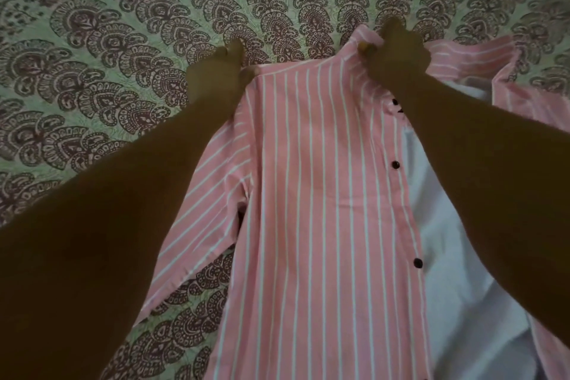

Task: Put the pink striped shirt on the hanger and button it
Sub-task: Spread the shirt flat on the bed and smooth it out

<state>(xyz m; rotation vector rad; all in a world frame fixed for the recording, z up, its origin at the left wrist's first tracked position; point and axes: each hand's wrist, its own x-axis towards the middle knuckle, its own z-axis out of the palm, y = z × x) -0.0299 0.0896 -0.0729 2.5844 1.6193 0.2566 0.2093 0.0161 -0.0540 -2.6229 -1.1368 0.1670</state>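
The pink striped shirt [324, 194] lies face up on the bed, collar away from me. Its left front panel is spread flat, with dark buttons [395, 164] along its edge. The right front is folded open, showing the pale inside [456, 256]. My left hand [216, 74] pinches the shirt's left shoulder corner. At the collar my right hand [398, 49] is closed on the fabric. No hanger shows; whether one sits inside the shirt I cannot tell.
A green bedspread [123, 40] with a dark paisley pattern covers the whole surface under the shirt. The shirt's left sleeve [197, 210] angles down toward my left forearm. Both forearms cross the lower part of the view.
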